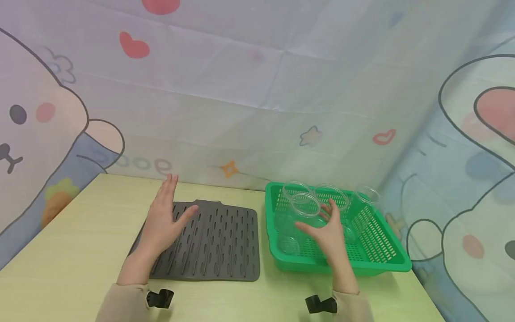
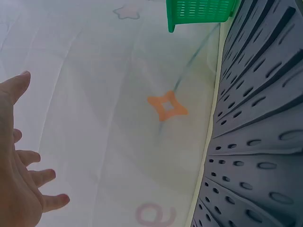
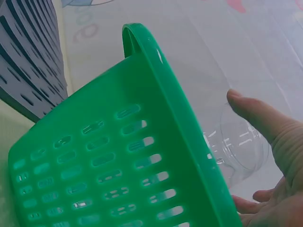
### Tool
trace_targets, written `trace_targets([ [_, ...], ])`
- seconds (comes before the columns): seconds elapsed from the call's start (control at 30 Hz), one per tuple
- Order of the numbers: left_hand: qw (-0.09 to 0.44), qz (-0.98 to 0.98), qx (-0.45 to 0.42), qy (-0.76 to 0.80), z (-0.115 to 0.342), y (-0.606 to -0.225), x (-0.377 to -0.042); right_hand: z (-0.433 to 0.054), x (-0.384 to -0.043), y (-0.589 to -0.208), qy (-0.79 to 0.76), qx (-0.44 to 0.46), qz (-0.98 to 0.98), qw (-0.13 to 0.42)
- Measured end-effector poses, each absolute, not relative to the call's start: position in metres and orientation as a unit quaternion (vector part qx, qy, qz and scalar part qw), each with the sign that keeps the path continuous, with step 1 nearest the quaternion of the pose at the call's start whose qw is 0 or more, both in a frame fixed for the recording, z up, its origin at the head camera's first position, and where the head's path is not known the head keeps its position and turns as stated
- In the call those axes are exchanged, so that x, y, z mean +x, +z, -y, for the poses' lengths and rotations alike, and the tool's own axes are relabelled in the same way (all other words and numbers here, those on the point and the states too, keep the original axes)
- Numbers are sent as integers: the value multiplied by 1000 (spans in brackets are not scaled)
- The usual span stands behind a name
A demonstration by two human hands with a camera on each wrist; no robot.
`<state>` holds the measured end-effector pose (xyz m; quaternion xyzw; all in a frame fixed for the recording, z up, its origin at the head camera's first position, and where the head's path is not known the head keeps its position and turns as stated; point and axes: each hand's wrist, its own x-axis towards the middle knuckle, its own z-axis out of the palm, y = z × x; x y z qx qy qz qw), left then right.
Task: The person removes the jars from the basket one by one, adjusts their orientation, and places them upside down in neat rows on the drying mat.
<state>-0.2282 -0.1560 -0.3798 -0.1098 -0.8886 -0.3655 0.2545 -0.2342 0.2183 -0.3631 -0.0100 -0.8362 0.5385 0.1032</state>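
Several clear plastic cups (image 1: pixel 304 214) stand in a green slotted basket (image 1: pixel 382 264), their round rims level with or above its edge. My right hand (image 1: pixel 330 235) is over the basket's near side, its thumb and fingers spread apart beside the nearest cup. In the right wrist view, the thumb lies by the rim of a clear cup (image 3: pixel 244 146), with the other fingers lower down, partly behind the basket wall. Raised over the left part of a dark grey slotted drying mat (image 1: pixel 225 241), my left hand (image 1: pixel 161 223) has its fingers extended and holds nothing.
The mat lies flat on a pale wooden table (image 1: pixel 72 237), left of the basket. A printed cloth (image 1: pixel 241 89) hangs behind the table's back edge, and another cartoon-printed panel rises along the right. Black wrist mounts (image 1: pixel 161 298) are strapped near both sleeves.
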Motion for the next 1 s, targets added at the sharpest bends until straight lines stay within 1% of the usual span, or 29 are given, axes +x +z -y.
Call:
trace_targets([
  [0.17, 246, 866, -110, -421, 163, -383, -230, -218, -237, -369, 538, -11, 839, 81],
  [0.47, 245, 827, -80, -500, 191, -404, -235, -214, -239, -376, 543, -13, 836, 74],
  [0.73, 215, 823, -22, -526, 214, -418, -236, -211, -242, -380, 549, -25, 833, 68],
  [1.0, 173, 823, 9, -541, 231, -429, -233, -212, -239, -378, 541, -27, 839, 59],
])
